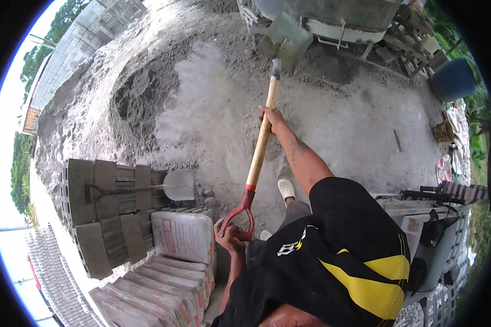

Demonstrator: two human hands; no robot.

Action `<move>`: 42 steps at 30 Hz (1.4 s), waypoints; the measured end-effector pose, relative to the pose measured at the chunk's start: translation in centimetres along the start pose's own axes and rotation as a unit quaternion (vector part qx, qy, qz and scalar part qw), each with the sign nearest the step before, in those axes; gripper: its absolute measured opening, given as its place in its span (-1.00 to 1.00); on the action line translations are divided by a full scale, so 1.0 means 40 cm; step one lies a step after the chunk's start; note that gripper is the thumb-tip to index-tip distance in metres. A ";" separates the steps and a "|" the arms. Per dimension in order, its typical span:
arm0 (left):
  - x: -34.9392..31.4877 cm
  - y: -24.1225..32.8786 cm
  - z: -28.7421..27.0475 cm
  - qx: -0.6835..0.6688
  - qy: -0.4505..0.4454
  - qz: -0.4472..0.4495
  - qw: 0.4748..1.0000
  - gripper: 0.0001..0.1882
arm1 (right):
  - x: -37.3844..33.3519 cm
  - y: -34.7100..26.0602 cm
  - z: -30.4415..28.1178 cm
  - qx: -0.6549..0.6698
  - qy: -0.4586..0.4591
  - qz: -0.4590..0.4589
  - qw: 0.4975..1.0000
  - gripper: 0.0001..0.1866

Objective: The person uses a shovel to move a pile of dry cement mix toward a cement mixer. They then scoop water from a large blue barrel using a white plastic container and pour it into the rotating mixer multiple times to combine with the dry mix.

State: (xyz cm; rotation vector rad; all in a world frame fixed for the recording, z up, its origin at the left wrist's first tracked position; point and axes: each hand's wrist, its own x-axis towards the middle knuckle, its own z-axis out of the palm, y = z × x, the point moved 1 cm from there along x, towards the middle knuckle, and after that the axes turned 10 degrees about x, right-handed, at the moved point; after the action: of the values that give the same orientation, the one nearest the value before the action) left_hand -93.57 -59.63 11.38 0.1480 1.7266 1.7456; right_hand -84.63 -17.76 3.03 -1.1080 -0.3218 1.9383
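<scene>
- head view, nearest: left hand [232, 238], fingers wrapped round the red d-shaped handle [247, 198] of a shovel [262, 143], which is held over dusty ground [207, 136].
- midway: right hand [271, 119], clamped on the pale wooden shaft [257, 159]; handle and mid-shaft seem the sound holds, the tool probably stiff, sturdy and heaviest toward its far end.
- farthest: flat metal blade [285, 41], pointing away from the shirt [365, 256]; long axis runs outward, leaning slightly right, toward a metal container [352, 19]; contact cannot be told.
</scene>
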 end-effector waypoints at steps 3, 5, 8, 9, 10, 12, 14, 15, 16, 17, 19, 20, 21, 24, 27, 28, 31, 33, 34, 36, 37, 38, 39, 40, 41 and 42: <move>-0.136 -0.107 -0.235 0.049 0.097 -0.059 0.992 -0.72 | -0.139 0.413 -0.178 -0.088 0.071 0.112 0.987 -0.76; -0.273 -0.162 -0.395 0.071 0.175 -0.104 0.976 -0.71 | -0.269 0.687 -0.313 -0.088 0.119 0.192 0.970 -0.82; -0.458 -0.227 -0.642 0.107 0.237 -0.163 0.952 -0.74 | -0.500 1.030 -0.517 -0.102 0.135 0.281 0.945 -0.84; -0.500 -0.214 -0.686 0.165 0.257 -0.153 0.940 -0.74 | -0.571 1.124 -0.580 -0.133 0.149 0.310 0.930 -0.81; -0.551 -0.213 -0.738 0.222 0.287 -0.142 0.921 -0.74 | -0.665 1.172 -0.603 -0.135 0.146 0.337 0.920 -0.79; -0.642 -0.203 -0.828 0.204 0.327 -0.211 0.898 -0.75 | -0.790 1.250 -0.645 -0.182 0.174 0.373 0.893 -0.77; -0.683 -0.212 -0.905 0.199 0.312 -0.253 0.894 -0.76 | -0.877 1.228 -0.602 -0.236 0.210 0.360 0.878 -0.76; -0.680 -0.218 -0.920 0.196 0.300 -0.275 0.892 -0.76 | -0.871 1.227 -0.613 -0.250 0.218 0.335 0.882 -0.75; -0.667 -0.233 -0.911 0.171 0.317 -0.295 0.885 -0.76 | -0.869 1.237 -0.627 -0.266 0.219 0.316 0.884 -0.74; -0.617 -0.251 -0.883 0.149 0.323 -0.316 0.879 -0.75 | -0.829 1.285 -0.707 -0.261 0.213 0.286 0.897 -0.73; -0.553 -0.333 -0.841 0.089 0.315 -0.355 0.876 -0.74 | -0.727 1.294 -0.794 -0.250 0.195 0.287 0.904 -0.71; -0.507 -0.373 -0.781 0.030 0.300 -0.387 0.871 -0.72 | -0.623 1.281 -0.848 -0.265 0.195 0.298 0.896 -0.70; -0.469 -0.448 -0.739 -0.040 0.256 -0.379 0.889 -0.69 | -0.513 1.253 -0.871 -0.264 0.194 0.267 0.906 -0.69; -0.275 -0.582 -0.484 -0.047 0.239 -0.357 0.902 -0.73 | -0.189 1.115 -0.869 -0.325 0.159 0.236 0.902 -0.65; -0.155 -0.737 -0.436 -0.022 0.199 -0.307 0.930 -0.75 | 0.003 1.079 -0.925 -0.338 0.168 0.165 0.911 -0.65; -0.127 -0.780 -0.437 -0.011 0.192 -0.280 0.940 -0.74 | 0.035 1.085 -0.935 -0.333 0.178 0.142 0.915 -0.66; -0.106 -0.832 -0.491 0.021 0.194 -0.267 0.944 -0.77 | 0.034 1.123 -0.935 -0.314 0.188 0.137 0.920 -0.65; -0.114 -0.844 -0.548 0.015 0.191 -0.266 0.945 -0.78 | 0.012 1.139 -0.932 -0.305 0.196 0.147 0.920 -0.64; -0.134 -0.839 -0.582 0.013 0.193 -0.266 0.944 -0.78 | -0.015 1.150 -0.923 -0.307 0.202 0.152 0.918 -0.64; -0.164 -0.805 -0.634 0.010 0.191 -0.276 0.942 -0.78 | -0.078 1.155 -0.901 -0.304 0.215 0.161 0.914 -0.64; -0.185 -0.778 -0.656 0.007 0.195 -0.277 0.941 -0.78 | -0.115 1.158 -0.880 -0.301 0.214 0.171 0.913 -0.64; -0.204 -0.748 -0.672 0.007 0.203 -0.279 0.939 -0.79 | -0.153 1.155 -0.855 -0.294 0.213 0.174 0.916 -0.66; -0.219 -0.714 -0.683 0.006 0.207 -0.282 0.937 -0.79 | -0.187 1.146 -0.828 -0.285 0.213 0.173 0.918 -0.68; -0.244 -0.679 -0.694 0.005 0.211 -0.286 0.935 -0.79 | -0.225 1.136 -0.802 -0.291 0.206 0.177 0.918 -0.70; -0.264 -0.650 -0.707 0.000 0.218 -0.279 0.935 -0.78 | -0.255 1.126 -0.779 -0.293 0.200 0.180 0.918 -0.73; -0.285 -0.621 -0.715 -0.004 0.225 -0.272 0.936 -0.78 | -0.282 1.115 -0.755 -0.290 0.200 0.187 0.917 -0.74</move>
State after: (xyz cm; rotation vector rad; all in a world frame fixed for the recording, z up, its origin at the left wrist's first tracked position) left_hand -90.38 -92.27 -10.77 -0.7225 1.8348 1.4280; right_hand -82.37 -58.74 -33.62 -2.0476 -0.5014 1.9193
